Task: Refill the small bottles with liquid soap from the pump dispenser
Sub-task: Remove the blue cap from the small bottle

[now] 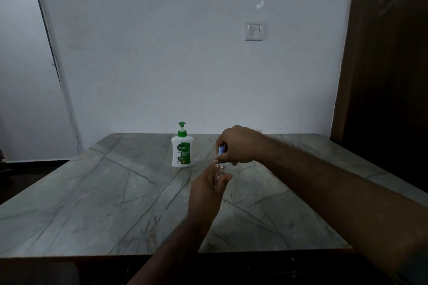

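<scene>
Head: hands (205,190) round bottle (219,177) and cap (221,150)

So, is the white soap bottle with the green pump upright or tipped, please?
Upright: the white plastic pump bottle stands on its base on the grey veined table, green pump topmost.

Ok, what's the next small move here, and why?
Probably lift the blue cap clear and set it on the table: the right hand pinches it just above the small clear bottle that the left hand holds, and the Dettol pump dispenser stands untouched.
</scene>
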The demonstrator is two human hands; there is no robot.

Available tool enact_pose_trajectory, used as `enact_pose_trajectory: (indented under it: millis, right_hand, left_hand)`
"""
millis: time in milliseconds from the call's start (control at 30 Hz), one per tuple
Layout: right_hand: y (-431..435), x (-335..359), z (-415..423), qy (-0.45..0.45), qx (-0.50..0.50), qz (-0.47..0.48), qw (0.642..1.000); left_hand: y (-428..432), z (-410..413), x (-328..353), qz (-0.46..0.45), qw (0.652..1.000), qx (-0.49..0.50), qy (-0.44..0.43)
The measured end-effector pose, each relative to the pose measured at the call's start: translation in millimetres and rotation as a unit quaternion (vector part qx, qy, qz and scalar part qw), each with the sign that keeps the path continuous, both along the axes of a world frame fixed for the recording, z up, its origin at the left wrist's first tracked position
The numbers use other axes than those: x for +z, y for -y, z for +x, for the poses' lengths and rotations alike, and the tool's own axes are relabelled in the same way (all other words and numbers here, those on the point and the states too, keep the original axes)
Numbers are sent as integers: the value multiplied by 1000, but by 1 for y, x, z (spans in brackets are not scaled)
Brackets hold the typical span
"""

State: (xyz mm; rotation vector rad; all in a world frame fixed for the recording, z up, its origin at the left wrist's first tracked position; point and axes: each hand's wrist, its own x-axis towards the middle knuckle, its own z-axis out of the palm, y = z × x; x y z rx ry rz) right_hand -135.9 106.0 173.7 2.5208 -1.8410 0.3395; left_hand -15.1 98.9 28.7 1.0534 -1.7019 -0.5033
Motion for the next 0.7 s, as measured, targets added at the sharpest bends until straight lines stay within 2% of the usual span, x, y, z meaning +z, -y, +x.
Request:
enact_pose_trajectory:
  millis: [267,367,433,700]
  right_hand:
    - [-1,5,3,-25,57,38,997]
    - [0,0,3,-56,-7,-36,998]
    - [2,-3,3,-69,-37,-52,996]
    - [0,14,11,-59,35,20,997]
  left_hand:
    - [0,-3,3,0,1000,8,9]
    - [-1,-4,2,-4,1000,10,10]
    - [-2,-4,2,-5,1000,6,11]
    - [2,-1,0,11,1000,8,9]
